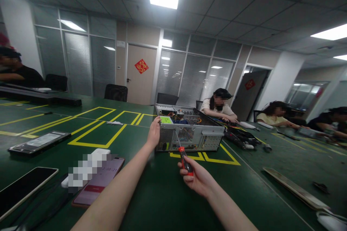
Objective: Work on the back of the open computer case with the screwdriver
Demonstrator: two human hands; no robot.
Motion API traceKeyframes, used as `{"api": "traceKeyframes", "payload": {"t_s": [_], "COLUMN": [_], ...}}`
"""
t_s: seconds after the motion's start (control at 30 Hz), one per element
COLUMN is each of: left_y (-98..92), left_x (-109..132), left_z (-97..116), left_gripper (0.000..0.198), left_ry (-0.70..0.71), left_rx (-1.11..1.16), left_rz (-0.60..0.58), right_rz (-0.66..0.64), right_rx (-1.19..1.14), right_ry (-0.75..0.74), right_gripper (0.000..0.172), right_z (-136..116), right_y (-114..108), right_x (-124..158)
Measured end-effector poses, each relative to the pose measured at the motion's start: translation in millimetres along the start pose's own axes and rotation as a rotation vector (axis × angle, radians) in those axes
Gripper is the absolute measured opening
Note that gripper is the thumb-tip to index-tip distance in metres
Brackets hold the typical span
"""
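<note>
An open computer case (195, 135) lies on the green table with its rear panel facing me. Its inside shows a box with a bright green label (166, 120), likely the power supply, along with some wires. My left hand (154, 133) grips the case's left rear corner beside the green label, its fingertips over the top edge. In my right hand (197, 177) is a screwdriver (185, 162) with a red and black handle, fingers wrapped round it. Its shaft points up at the rear panel, the tip near the left part; whether it touches a screw cannot be made out.
Left on the table (151, 195) are a hard drive (40, 142), a dark phone (25, 189), a lit phone (100, 182) and a white power strip (101, 153). A metal strip (295, 187) lies right. Black parts (241, 137) sit beyond the case, near a seated person (217, 106).
</note>
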State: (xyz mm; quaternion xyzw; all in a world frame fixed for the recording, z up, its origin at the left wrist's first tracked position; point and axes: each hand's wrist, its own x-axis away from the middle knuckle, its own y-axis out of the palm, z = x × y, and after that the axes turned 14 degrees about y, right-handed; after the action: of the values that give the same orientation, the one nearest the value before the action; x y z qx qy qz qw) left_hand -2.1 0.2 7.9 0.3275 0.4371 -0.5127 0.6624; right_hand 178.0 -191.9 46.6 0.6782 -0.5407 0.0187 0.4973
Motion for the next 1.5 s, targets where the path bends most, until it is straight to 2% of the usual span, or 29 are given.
{"api": "traceKeyframes", "payload": {"t_s": [0.2,0.37,0.43,0.53,0.6,0.7,0.83,0.97,1.23,1.5], "left_y": [-0.5,-0.4,0.1,0.9,1.3,1.2,0.0,-1.7,-1.6,-0.5], "left_x": [0.5,0.2,0.4,0.9,1.2,1.1,0.1,-0.7,-0.1,0.4], "left_z": [0.1,-0.2,-0.9,-2.2,-2.9,-3.5,-3.1,-2.5,-4.1,-4.4], "left_gripper": [0.048,0.049,0.048,0.048,0.049,0.05,0.052,0.052,0.049,0.051], "left_ry": [0.008,0.003,0.007,0.012,0.014,0.014,0.015,0.019,0.024,0.028], "left_rx": [0.005,0.01,0.015,0.016,0.008,-0.005,-0.008,0.003,-0.008,-0.007], "left_rz": [-0.001,0.009,0.013,0.016,0.016,0.013,0.009,-0.003,-0.012,0.001], "right_rz": [-0.012,-0.026,-0.044,-0.062,-0.053,-0.01,0.003,0.08,0.167,0.139], "right_rx": [-0.003,-0.027,-0.056,-0.066,-0.037,0.07,0.262,0.285,0.228,0.18], "right_ry": [-0.048,-0.029,-0.037,-0.067,-0.083,-0.093,0.005,0.028,0.087,0.096], "right_gripper": [0.025,0.032,0.03,0.018,0.011,0.01,0.016,0.011,0.019,0.016], "right_z": [-0.2,-2.1,-3.2,-4.6,-3.3,7.3,35.1,53.4,51.8,49.9], "right_y": [0.9,0.4,0.8,1.4,1.4,0.6,-1.2,-2.4,3.1,-0.5], "right_x": [1.6,0.6,1.3,3.3,2.7,-5.0,-25.9,-40.9,-35.5,-43.7]}}
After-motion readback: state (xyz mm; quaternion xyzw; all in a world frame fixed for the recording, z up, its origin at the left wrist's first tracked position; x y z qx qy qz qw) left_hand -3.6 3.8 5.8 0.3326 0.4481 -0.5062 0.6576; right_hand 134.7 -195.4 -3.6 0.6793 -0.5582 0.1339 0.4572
